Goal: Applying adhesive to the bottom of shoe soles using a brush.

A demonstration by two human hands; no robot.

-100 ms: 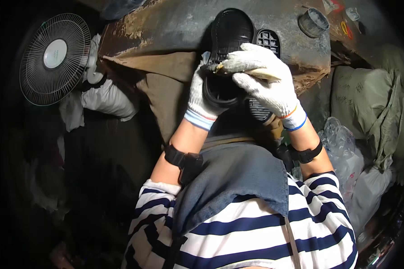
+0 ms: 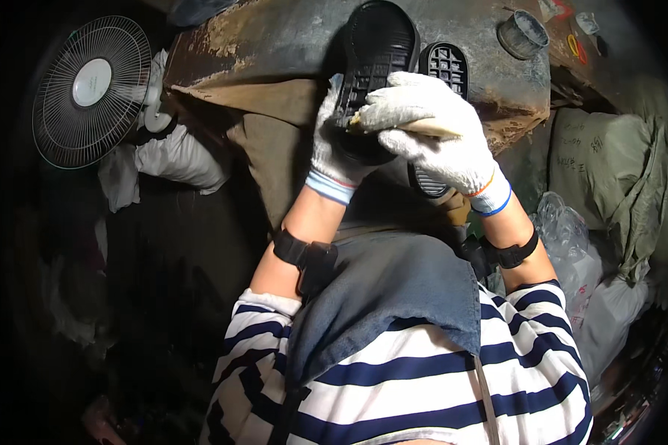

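My left hand, in a white knit glove, grips a black shoe sole by its left side. The sole has a raised grid across its middle, and its near end lies partly behind my gloves. My right hand, gloved too, is closed around a pale-handled tool. Its yellowish tip meets the left edge of the sole; what kind of tool it is cannot be made out. A second black sole, with an open grid in its far part, lies behind my right hand.
A worn workbench spans the far side, bearing a metal can and orange-handled scissors. A fan stands at the left beside a white bag. Green sacks and clear plastic bags fill the right.
The held sole has moved slightly away and tilted, so the hollow at its near end shows less. Both hands keep their grip, and the tool tip stays at the sole's left edge.
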